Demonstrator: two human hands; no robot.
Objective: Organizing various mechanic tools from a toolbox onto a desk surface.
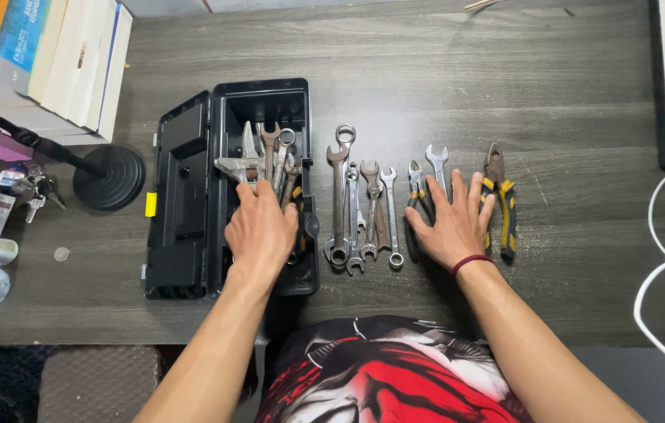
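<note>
Toolbox (pixel 191 196): black, yellow latch, left hand (pixel 260 229) inside it, fingers closed on a wrench (pixel 236 168). Right hand (pixel 451 223) open, flat on the table (pixel 567 117) beside the pliers (pixel 502 200). Blue-and-orange boxes (pixel 3 35) stacked top left.

Dark table (pixel 426 70) bears toolbox (pixel 183 196), spanners (pixel 364 207), seemingly pliers (pixel 501 200).

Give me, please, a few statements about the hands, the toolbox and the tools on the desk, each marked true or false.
1. The left hand reaches into the open toolbox. True.
2. The right hand holds the pliers in the air. False: it lies flat on the desk, fingers spread, beside them.
3. Several wrenches lie on the desk between the hands. True.
4. The toolbox is empty. False: tools are inside.
</note>
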